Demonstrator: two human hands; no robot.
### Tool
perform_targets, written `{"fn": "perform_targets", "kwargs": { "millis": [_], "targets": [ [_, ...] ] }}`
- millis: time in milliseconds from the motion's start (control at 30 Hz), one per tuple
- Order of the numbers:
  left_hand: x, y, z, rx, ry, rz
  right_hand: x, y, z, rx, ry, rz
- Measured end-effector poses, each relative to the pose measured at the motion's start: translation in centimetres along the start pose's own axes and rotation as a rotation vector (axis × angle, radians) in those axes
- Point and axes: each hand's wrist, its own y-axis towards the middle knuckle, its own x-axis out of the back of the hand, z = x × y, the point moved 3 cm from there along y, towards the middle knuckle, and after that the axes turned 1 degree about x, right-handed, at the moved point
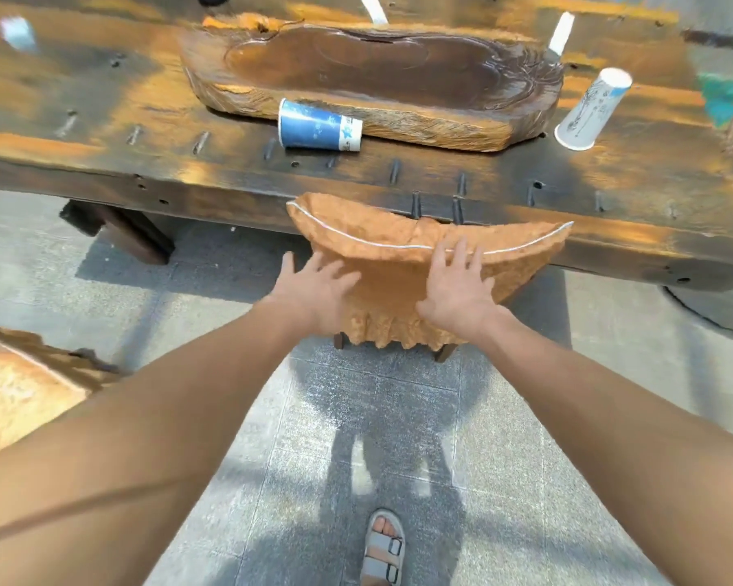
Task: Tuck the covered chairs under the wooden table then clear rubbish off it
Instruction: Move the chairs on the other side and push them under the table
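Observation:
A chair in an orange fabric cover (pixel 403 243) stands against the front edge of the dark wooden table (pixel 102 162), its top touching the edge. My left hand (pixel 314 285) and my right hand (pixel 458 285) lie flat on the chair's back with fingers spread, gripping nothing. On the table a blue paper cup (pixel 318 131) lies on its side, and a white paper cup (pixel 591 110) stands upside down at the right. A second covered chair (pixel 13 387) shows at the left edge.
A large carved wooden tray (pixel 373 82) fills the middle of the table. Another pale cup (pixel 18 33) blurs at the far left, and a white object (pixel 561 33) stands at the back right. A table leg (pixel 119 230) stands left. My sandalled foot (pixel 381 547) rests on grey paving.

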Motion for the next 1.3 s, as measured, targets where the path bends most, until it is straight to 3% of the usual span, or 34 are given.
{"fn": "perform_targets", "kwargs": {
  "millis": [100,233,600,833,1033,1300],
  "targets": [
    [-3.2,-7.4,4.0,0.172,-0.006,0.095,-0.3,-4.7,3.0,0.073,0.010,0.078],
    [-8.0,-17.9,11.0,0.454,-0.235,0.094,-2.0,-11.6,10.0,0.218,-0.083,0.045],
    [-17.1,-51.7,32.5,0.774,-0.407,-0.065,-6.3,-33.4,40.1,0.426,-0.018,-0.040],
    [-23.7,-70.7,41.4,0.929,-0.443,-0.114,-10.2,-45.1,56.3,0.585,-0.038,-0.036],
    [-28.2,-77.9,45.9,0.998,-0.483,-0.127,-13.6,-50.3,66.2,0.715,-0.056,0.001],
    [-31.4,-78.9,54.0,0.966,-0.447,-0.099,-19.3,-50.5,79.7,0.783,-0.046,0.115]
  ]
}}
